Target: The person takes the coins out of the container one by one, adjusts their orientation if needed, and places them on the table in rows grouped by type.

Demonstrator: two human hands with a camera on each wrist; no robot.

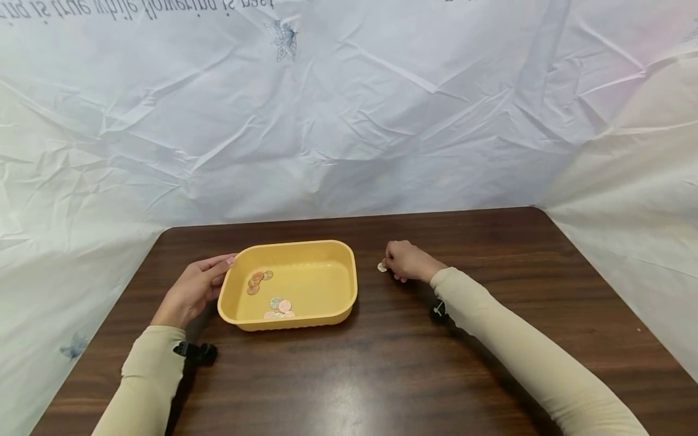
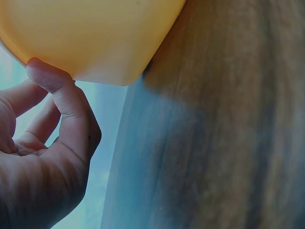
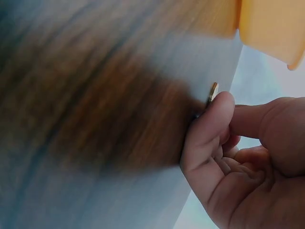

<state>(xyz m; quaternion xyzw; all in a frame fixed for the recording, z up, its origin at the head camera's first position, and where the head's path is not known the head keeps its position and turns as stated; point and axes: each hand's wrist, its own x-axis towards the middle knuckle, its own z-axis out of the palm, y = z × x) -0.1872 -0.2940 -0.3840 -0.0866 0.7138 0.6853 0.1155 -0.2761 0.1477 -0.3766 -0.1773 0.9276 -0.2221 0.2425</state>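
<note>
A shallow yellow plastic tray (image 1: 294,323) stands on the table, left of the middle. My left hand (image 1: 193,290) grips its left end; in the left wrist view one fingertip (image 2: 45,74) lies right at the tray's rim. Several copper and silver coins lie inside in two loose groups, including a copper coin (image 1: 285,306) near the front wall. To the right of the tray, my right hand (image 1: 409,261) is low over the tabletop, its fingers curled. It pinches a coin (image 3: 213,93), seen tilted on edge at the fingertips in the right wrist view.
The dark wood-grain table (image 1: 349,375) has rounded back corners. Wrinkled white sheeting (image 1: 349,121) with printed text and butterflies hangs behind it and along both sides. A black strap device (image 1: 196,352) is on the left sleeve, another (image 1: 438,310) on the right.
</note>
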